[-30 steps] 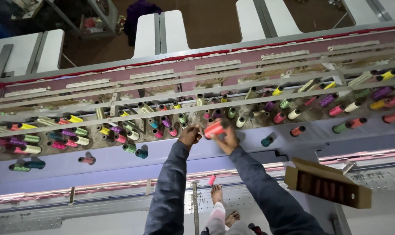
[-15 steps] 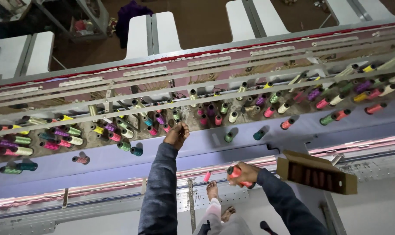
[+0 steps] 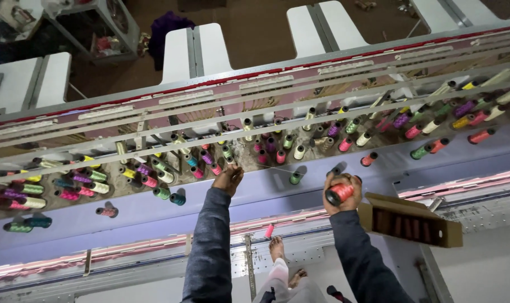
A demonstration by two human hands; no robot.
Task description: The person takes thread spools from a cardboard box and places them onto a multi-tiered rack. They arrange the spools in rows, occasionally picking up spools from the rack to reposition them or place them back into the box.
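Observation:
My right hand (image 3: pixel 340 189) grips a red thread spool (image 3: pixel 339 193) above the lilac top of a long embroidery machine (image 3: pixel 322 185). A fine thread runs from it toward my left hand (image 3: pixel 229 178). That left hand reaches up to the row of small thread cones, its fingertips pinched at a pink cone (image 3: pixel 216 169). Both forearms wear dark sleeves. My bare feet (image 3: pixel 277 249) stand below on the machine frame.
Many coloured thread cones (image 3: pixel 154 180) stand along the machine's shelf under metal guide rails (image 3: pixel 255 118). An open cardboard box of dark spools (image 3: pixel 409 219) lies at the right. A pink spool (image 3: pixel 269 230) lies near my feet. White machine heads (image 3: pixel 196 50) stand beyond.
My right hand dropped low with the red spool, then came back up to shelf height, right of where it started. My left hand stayed at the cone row. The view shifted slightly.

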